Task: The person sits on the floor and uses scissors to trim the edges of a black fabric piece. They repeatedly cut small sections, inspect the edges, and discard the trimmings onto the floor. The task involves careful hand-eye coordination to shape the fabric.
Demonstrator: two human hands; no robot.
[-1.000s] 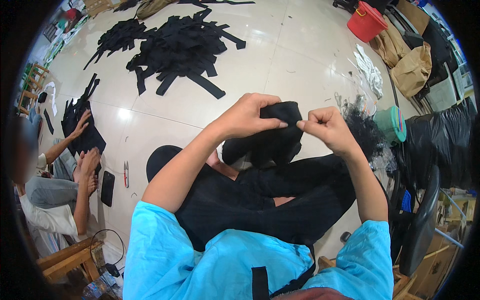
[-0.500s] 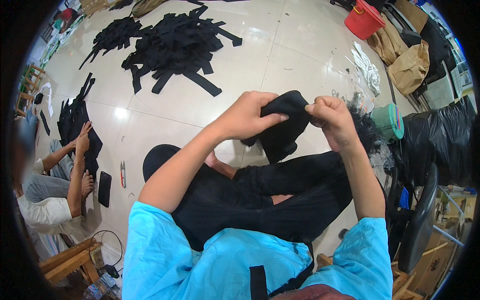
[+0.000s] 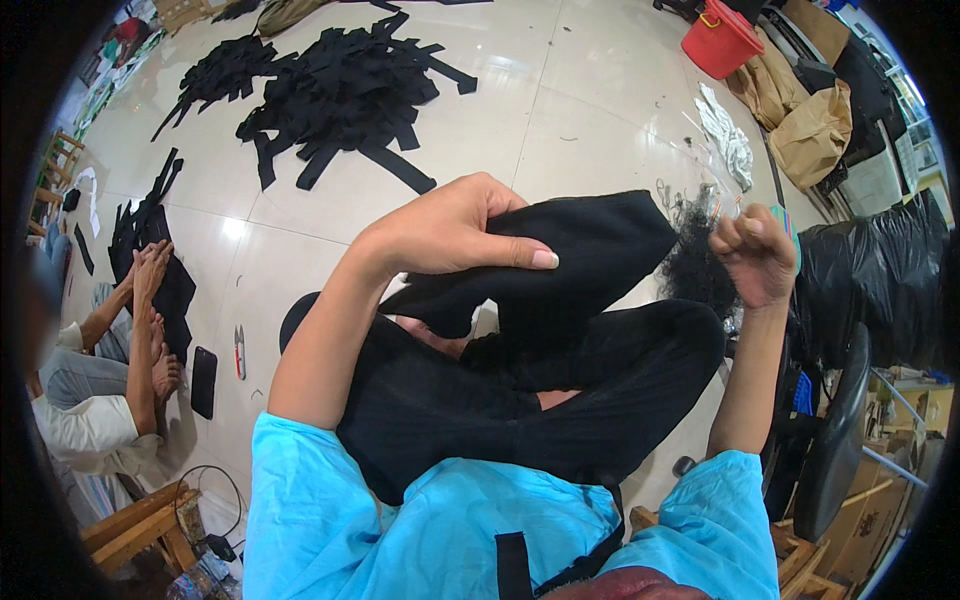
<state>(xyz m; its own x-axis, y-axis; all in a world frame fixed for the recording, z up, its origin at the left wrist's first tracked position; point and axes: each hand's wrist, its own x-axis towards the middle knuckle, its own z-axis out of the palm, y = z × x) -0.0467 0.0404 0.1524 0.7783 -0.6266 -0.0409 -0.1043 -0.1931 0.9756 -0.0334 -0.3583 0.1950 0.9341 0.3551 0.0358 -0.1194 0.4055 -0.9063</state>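
Observation:
A piece of black fabric [image 3: 595,255] stretches out above my crossed legs, one end pointing right and a lower part hanging down. My left hand [image 3: 455,230] grips it near its left side, thumb on top and the fingers behind it. To the right, apart from the fabric, my right hand [image 3: 757,258] is raised with its fingers curled into a pinch; whatever they hold, if anything, is too small to make out. Beside that hand a loose heap of black thread scraps [image 3: 695,255] lies on the tiled floor.
A large pile of black fabric strips [image 3: 345,95] lies ahead. At left, a co-worker's hands [image 3: 150,270] rest on more black pieces, near a phone [image 3: 203,383] and thread snips [image 3: 239,352]. A red bucket [image 3: 722,40], paper bag [image 3: 812,132] and black plastic bag [image 3: 875,265] stand right.
My right hand has let go of the fabric's edge and moved right and down. The fabric, held in my left hand, now spreads wider to the right.

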